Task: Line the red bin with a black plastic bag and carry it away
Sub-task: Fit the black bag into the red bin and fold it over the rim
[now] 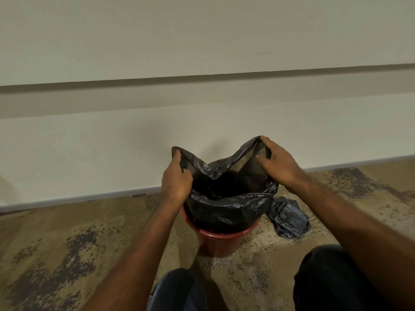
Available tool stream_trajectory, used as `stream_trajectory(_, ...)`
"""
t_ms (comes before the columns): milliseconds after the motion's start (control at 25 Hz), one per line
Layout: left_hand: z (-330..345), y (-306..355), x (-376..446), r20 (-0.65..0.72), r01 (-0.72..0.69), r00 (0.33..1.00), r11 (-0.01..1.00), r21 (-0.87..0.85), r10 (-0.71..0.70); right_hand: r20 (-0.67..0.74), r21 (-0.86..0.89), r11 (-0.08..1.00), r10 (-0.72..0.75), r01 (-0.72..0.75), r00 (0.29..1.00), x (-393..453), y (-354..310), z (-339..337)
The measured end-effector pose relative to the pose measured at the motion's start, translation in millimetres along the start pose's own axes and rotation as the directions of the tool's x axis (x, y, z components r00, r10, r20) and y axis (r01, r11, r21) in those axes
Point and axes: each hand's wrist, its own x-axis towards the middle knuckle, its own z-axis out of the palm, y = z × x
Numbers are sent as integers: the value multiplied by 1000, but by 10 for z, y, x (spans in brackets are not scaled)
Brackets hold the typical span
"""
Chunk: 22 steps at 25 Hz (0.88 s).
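Observation:
A red bin [221, 241] stands on the carpet in front of my knees, close to the wall. A black plastic bag [229, 207] hangs into it, its mouth spread wide and raised above the rim. My left hand [176, 178] pinches the bag's left edge. The right edge is gripped by my right hand [277, 163], which holds it higher than the left. The near side of the bag droops over the bin's front rim. The bin's inside is hidden by the bag.
A crumpled bundle of black plastic [288, 217] lies on the patterned carpet [67, 243] just right of the bin. A pale wall [112, 142] with a grey skirting board [78, 198] runs right behind the bin. My knees [325, 277] frame the bottom of the view.

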Motion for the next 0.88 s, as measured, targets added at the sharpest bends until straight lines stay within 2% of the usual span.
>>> stream_trajectory(120, 123, -213, -11, 46, 20, 999, 999, 34, -22, 139, -116, 992, 55, -38, 989, 92, 162, 87)
stream_trajectory(280, 298, -499, -21, 87, 69, 993, 995, 74, -75, 243, -131, 986, 137, -107, 960, 144, 422, 250)
stream_trajectory(560, 597, -881, -79, 109, 101, 987, 988, 116, -114, 289, -93, 981, 188, -168, 939, 139, 802, 546)
stream_trajectory(760, 690, -1079, -127, 133, 102, 984, 989, 108, -116, 344, 23, 978, 189, -209, 920, 5, 1162, 760)
stream_trajectory(880, 677, -1199, -176, 145, 95, 984, 993, 67, -104, 331, 78, 963, 220, -259, 917, -31, 1336, 801)
